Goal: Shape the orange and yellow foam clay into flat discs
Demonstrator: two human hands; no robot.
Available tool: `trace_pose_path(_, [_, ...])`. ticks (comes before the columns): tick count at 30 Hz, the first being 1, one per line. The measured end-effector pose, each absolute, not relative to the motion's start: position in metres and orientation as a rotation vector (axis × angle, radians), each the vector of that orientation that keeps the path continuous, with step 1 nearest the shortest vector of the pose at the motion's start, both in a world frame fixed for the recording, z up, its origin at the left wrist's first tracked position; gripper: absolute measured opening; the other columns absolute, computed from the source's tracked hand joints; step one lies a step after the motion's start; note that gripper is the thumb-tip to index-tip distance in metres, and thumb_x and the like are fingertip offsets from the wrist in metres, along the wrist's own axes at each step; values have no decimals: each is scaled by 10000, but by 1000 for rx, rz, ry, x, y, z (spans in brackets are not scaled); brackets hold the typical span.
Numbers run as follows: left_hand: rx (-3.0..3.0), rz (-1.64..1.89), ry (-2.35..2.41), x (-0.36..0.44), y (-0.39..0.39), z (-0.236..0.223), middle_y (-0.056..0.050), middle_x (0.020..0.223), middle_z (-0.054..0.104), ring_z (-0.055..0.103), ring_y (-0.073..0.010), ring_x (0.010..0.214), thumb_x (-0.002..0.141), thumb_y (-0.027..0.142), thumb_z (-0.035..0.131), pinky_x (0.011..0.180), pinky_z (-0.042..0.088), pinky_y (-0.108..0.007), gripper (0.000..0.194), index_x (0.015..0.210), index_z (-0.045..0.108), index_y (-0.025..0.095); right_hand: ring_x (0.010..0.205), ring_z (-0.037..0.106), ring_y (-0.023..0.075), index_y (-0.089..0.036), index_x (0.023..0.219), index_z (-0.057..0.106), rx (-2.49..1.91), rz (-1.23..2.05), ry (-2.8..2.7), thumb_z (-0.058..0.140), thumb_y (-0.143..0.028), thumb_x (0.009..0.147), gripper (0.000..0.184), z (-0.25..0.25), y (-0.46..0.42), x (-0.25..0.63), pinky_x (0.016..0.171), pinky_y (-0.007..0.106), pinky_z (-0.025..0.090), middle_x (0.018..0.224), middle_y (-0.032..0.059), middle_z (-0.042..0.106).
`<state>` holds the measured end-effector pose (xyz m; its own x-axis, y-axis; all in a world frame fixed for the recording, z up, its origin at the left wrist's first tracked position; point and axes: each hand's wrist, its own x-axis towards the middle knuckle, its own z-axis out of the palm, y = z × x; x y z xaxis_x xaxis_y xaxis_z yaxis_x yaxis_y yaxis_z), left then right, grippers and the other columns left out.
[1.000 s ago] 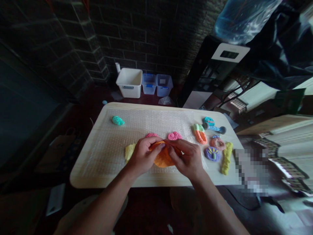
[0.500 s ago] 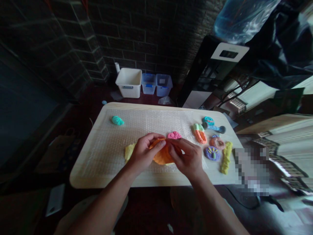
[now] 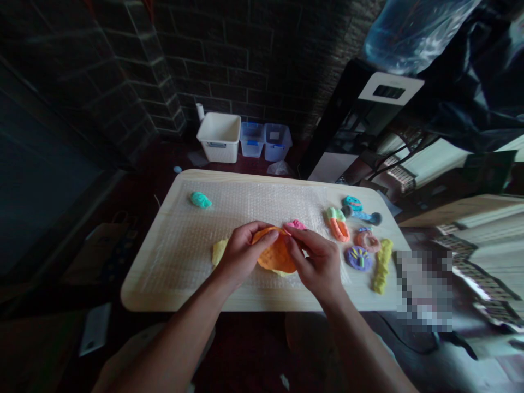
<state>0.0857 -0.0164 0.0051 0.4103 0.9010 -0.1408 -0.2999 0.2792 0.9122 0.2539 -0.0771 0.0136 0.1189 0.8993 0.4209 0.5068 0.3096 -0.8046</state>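
Between my two hands is a flattened sheet of orange modelling clay (image 3: 275, 256). My left hand (image 3: 244, 251) pinches its upper left edge, thumb on top. My right hand (image 3: 315, 256) grips the upper right edge between thumb and fingers. Beneath lies a piece of yellow clay (image 3: 218, 251), largely hidden by my left hand and the orange sheet. Just behind my right fingers sits a lump of pink clay (image 3: 296, 224), partly covered by them. Bubble wrap (image 3: 172, 240) is spread under these pieces.
A teal clay lump (image 3: 201, 200) lies at the table's far left. On the right are an orange-and-green clay loop (image 3: 339, 225), a purple disc (image 3: 358, 258), a pinkish ring (image 3: 367, 240), a blue bone-like piece (image 3: 364, 216) and a yellow strip (image 3: 382, 266). Bins (image 3: 219, 153) stand beyond the table.
My right thumb and fingers have shifted slightly along the orange clay's edge, so more of the sheet shows. The whole view has moved a little to one side.
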Motion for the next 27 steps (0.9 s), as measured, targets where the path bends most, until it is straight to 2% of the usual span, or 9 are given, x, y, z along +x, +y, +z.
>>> trace_pose_path(4, [957, 966, 796, 87, -17, 6, -79, 911, 784, 705, -193, 823, 817, 407, 880, 763, 546, -288, 299, 952, 810, 150, 843, 793, 208, -224, 1291, 802, -1312, 585, -1538, 694, -248, 989, 321, 12, -76, 251, 731, 321, 645, 1080, 101, 852])
trace_pose_path(8, [968, 1017, 817, 88, -18, 9, -66, 865, 777, 692, -182, 802, 814, 386, 881, 733, 534, -270, 270, 928, 814, 151, 778, 789, 196, -220, 1280, 808, -1317, 544, -1554, 681, -242, 994, 314, 13, -77, 248, 658, 295, 628, 1005, 87, 860])
trace_pose_path(12, [959, 1014, 806, 90, -19, 9, -66, 877, 778, 695, -184, 810, 831, 366, 861, 743, 540, -277, 235, 924, 812, 156, 894, 796, 201, -262, 1417, 725, -1309, 455, -1597, 665, -226, 1007, 416, 13, -79, 249, 769, 326, 639, 1119, 77, 848])
trace_pose_path(18, [966, 1037, 820, 90, -20, 4, -40, 831, 759, 693, -177, 799, 827, 341, 856, 719, 542, -265, 185, 881, 804, 172, 883, 783, 218, -262, 1378, 757, -1298, 454, -1665, 638, -226, 1036, 364, 16, -78, 248, 742, 339, 620, 969, 81, 844])
trace_pose_path(21, [842, 1034, 725, 93, -22, 7, -45, 905, 784, 719, -188, 849, 808, 341, 879, 794, 565, -295, 235, 964, 801, 184, 895, 795, 216, -281, 1364, 763, -1317, 453, -1499, 633, -238, 1043, 349, 13, -77, 244, 741, 340, 634, 1075, 84, 851])
trace_pose_path(24, [764, 1013, 648, 97, -25, 11, -63, 982, 798, 731, -199, 883, 782, 337, 906, 840, 574, -326, 309, 1022, 787, 183, 1008, 804, 241, -286, 1401, 737, -1357, 454, -1333, 620, -263, 1055, 366, 8, -77, 244, 818, 380, 666, 1175, 89, 841])
trace_pose_path(27, [784, 1031, 677, 99, -26, 10, -72, 975, 800, 731, -201, 877, 811, 347, 891, 834, 567, -324, 291, 1014, 787, 167, 1063, 802, 258, -273, 1400, 737, -1357, 537, -1314, 649, -289, 1044, 367, 4, -77, 246, 888, 420, 678, 1285, 111, 810])
